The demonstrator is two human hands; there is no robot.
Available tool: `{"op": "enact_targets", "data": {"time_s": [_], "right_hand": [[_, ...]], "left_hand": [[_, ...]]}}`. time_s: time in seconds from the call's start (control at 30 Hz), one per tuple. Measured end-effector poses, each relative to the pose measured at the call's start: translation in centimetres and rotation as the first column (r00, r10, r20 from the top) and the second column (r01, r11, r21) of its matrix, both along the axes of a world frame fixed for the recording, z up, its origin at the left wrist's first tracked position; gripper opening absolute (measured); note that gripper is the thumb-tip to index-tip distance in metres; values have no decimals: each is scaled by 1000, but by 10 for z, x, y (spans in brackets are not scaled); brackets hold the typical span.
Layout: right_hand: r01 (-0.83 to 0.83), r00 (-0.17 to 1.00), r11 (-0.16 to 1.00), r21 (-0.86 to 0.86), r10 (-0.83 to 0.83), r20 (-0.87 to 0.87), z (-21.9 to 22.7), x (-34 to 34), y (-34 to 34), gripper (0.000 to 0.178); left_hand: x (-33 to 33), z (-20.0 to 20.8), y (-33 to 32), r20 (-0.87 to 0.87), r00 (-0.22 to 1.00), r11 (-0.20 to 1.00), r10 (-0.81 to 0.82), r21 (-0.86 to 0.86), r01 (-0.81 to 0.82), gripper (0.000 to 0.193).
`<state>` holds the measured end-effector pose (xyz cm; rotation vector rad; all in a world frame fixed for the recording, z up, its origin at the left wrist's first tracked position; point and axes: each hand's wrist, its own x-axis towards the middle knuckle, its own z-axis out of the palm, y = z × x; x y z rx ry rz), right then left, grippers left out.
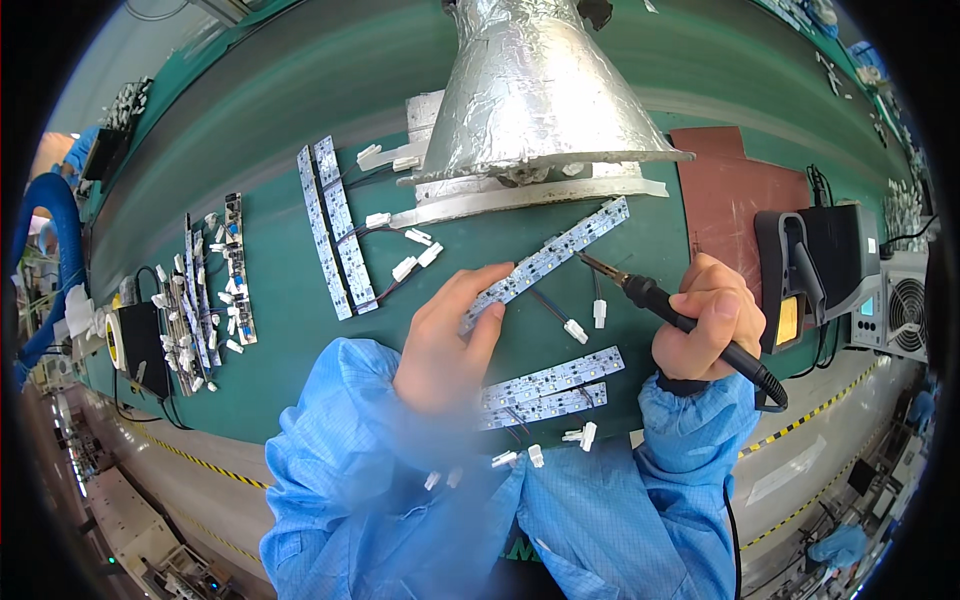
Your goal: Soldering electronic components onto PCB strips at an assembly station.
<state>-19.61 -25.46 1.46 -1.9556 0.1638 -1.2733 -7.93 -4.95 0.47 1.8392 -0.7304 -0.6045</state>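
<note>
Holding an illegibly marked circuit strip (562, 251) in left grip (448, 338), soldering iron (655, 301) in right grip (710, 322)

Left hand (445, 335): bare, at the lower-left end of the circuit strip (550, 262); thumb against the strip's near edge, fingers along its far edge, closed in a pinch; left forearm (335, 440) in a loose blue sleeve, below and left of the strip, blurred in part; right hand (712, 320): bare, right of the strip and apart from it, fingers curled in a closed grip; right forearm (698, 445) likewise sleeved, below and right of the strip.
</note>
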Motion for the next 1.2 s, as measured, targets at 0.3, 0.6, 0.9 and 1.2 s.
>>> {"op": "enact_targets", "data": {"time_s": [0.3,0.6,0.9,1.2], "right_hand": [[113,976,978,173,-142,167,-5,-6,-22,47],[289,938,929,231,-323,125,-12,-1,-37,44],[291,939,933,211,-321,121,-16,0,-39,43],[265,941,940,214,-300,154,-16,4,-40,44]], "left_hand": [[0,-4,-1,16,1000,1000,10,-9,-10,32],[-2,-3,0,-74,997,999,33,34,-30,33],[-1,-6,2,-61,998,999,23,38,-21,34],[-4,-1,-1,-106,993,998,57,21,-56,33]]}}
